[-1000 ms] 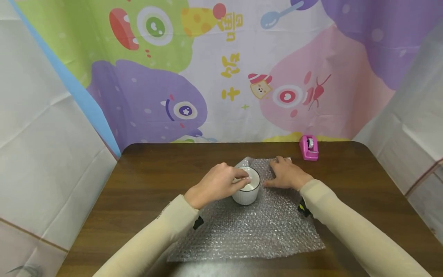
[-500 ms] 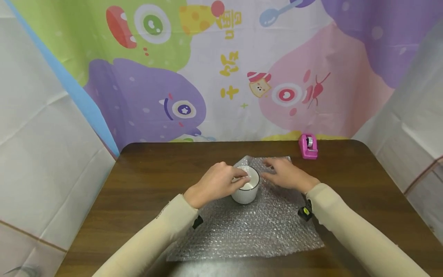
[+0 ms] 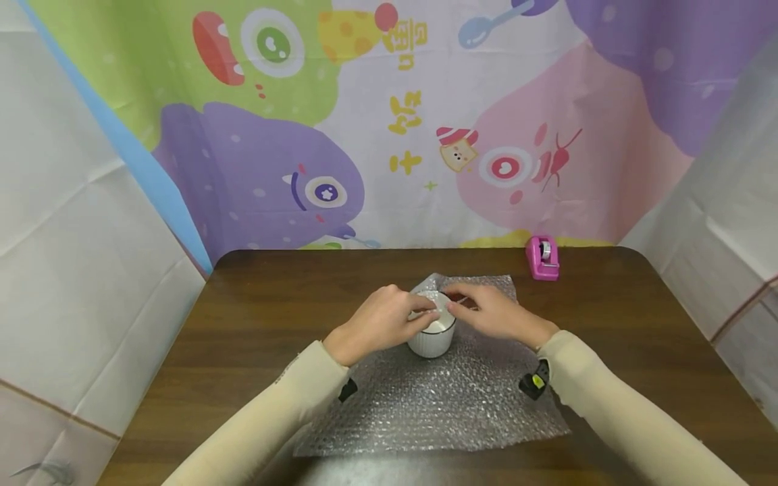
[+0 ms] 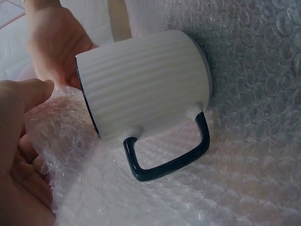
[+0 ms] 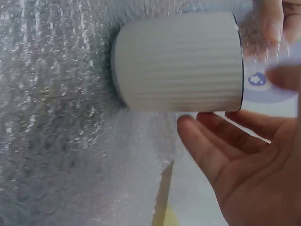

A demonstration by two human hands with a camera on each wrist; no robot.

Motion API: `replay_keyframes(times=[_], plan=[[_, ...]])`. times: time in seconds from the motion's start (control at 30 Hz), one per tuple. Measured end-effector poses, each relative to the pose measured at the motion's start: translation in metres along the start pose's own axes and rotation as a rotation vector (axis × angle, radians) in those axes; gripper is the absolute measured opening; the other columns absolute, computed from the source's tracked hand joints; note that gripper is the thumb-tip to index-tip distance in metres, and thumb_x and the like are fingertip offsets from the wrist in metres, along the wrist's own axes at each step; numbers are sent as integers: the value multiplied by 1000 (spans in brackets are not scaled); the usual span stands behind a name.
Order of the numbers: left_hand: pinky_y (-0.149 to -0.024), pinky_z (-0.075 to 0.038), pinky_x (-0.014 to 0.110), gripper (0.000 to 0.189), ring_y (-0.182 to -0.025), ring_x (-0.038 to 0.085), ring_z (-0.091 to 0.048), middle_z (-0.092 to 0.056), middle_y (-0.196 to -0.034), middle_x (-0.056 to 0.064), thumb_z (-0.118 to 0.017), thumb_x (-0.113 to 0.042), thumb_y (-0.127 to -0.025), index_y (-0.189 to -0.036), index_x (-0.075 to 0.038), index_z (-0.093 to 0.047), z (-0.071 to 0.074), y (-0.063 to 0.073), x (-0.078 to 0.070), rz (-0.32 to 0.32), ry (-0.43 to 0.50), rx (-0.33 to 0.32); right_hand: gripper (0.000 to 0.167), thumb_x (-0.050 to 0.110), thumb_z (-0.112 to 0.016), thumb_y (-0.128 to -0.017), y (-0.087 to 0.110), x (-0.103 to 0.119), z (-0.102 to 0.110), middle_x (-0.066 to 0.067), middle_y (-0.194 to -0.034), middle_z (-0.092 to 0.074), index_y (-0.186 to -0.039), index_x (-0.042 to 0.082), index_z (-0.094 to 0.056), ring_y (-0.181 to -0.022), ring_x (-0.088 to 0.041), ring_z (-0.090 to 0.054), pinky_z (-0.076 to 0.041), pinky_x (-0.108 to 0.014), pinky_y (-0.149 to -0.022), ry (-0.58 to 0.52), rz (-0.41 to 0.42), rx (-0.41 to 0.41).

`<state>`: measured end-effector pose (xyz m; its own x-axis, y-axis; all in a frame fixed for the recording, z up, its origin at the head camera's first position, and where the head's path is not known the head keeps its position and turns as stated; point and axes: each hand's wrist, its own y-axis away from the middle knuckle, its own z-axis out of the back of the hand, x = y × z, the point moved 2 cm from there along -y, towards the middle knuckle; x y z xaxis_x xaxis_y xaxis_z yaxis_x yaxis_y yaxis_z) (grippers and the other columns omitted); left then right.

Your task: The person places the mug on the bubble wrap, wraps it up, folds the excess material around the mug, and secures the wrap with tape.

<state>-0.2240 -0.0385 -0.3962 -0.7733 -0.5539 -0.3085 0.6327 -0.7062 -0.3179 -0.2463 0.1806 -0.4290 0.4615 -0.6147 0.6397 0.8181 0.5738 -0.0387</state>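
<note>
A white ribbed mug [image 3: 430,345] with a dark rim stands upright on a sheet of bubble wrap [image 3: 450,412]. Its dark angular handle [image 4: 171,164] shows in the left wrist view. My left hand [image 3: 378,325] pinches a far-left part of the wrap, drawn up over the mug's rim. At the mug's far right side is my right hand [image 3: 495,312], its fingers [image 5: 202,146] loosely bent. They lie against or very close to the mug's wall; I cannot tell which. The right thumb is by the mug's mouth, blurred in the right wrist view.
A pink tape dispenser [image 3: 542,258] sits near the back right of the brown wooden table [image 3: 243,351]. Behind the table hangs a cartoon-printed curtain [image 3: 389,121]. Pale panels flank both sides.
My right hand has lifted off the wrap at the right and moved left to the mug. The left hand keeps its pinch on the wrap, and the mug stays put.
</note>
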Motion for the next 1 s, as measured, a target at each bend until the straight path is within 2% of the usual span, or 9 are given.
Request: replay_keyframes(times=[0.2,0.27,0.37,0.5,0.6,0.73,0.9,1.0], plan=[[-56,-47,15,20,-50,-5,-49,-79,-89,-3,-66,-26,-101,-108,-13,-81,-1,0,1,3,-3,-3,82,37,-75,-94,4,-8,-12,-18,-143,-56,-157,5,-34,-126,-34,-63,-56,-44,-102,-195,-40,80],[-55,-46,17,19,-50,-3,-47,-78,-85,-3,-66,-25,-101,-106,-14,-80,-1,0,1,8,1,-7,92,40,-81,-88,4,-9,-16,-17,-140,-58,-158,6,-31,-126,-33,-63,-57,-42,-100,-207,-45,79],[-58,-48,18,18,-53,-3,-51,-79,-87,-3,-67,-25,-101,-107,-14,-80,0,1,1,15,19,-21,98,43,-84,-84,3,-9,-18,-15,-138,-60,-157,6,-30,-124,-31,-63,-58,-40,-98,-190,-52,66],[-60,-48,19,18,-56,-2,-51,-79,-94,-3,-67,-21,-101,-111,-13,-79,0,1,1,12,50,-39,93,39,-83,-86,2,-6,-19,-18,-133,-62,-155,5,-32,-120,-33,-65,-58,-42,-97,-184,-34,44],[-56,-44,18,17,-54,0,-46,-78,-89,-3,-66,-19,-102,-110,-12,-79,2,1,1,-6,57,-42,87,33,-84,-87,2,-5,-19,-20,-131,-64,-153,6,-34,-119,-34,-66,-59,-43,-95,-182,-14,34],[-56,-43,16,19,-56,0,-48,-77,-89,-1,-63,-16,-103,-113,-10,-78,2,2,2,-33,66,-26,81,28,-83,-88,3,-5,-20,-18,-129,-64,-152,8,-36,-117,-32,-66,-59,-43,-94,-176,-7,22],[-62,-50,18,24,-65,4,-61,-79,-101,5,-62,-13,-103,-122,-7,-75,5,3,5,-29,100,-28,70,19,-79,-91,4,-4,-18,-18,-133,-60,-147,8,-39,-119,-33,-65,-58,-43,-97,-219,7,-4],[-66,-54,20,23,-74,7,-68,-79,-105,5,-62,-11,-102,-122,-6,-75,7,3,8,-18,99,-38,65,11,-76,-93,3,-1,-13,-17,-133,-58,-146,8,-39,-120,-34,-65,-58,-44,-98,-254,30,-37]])
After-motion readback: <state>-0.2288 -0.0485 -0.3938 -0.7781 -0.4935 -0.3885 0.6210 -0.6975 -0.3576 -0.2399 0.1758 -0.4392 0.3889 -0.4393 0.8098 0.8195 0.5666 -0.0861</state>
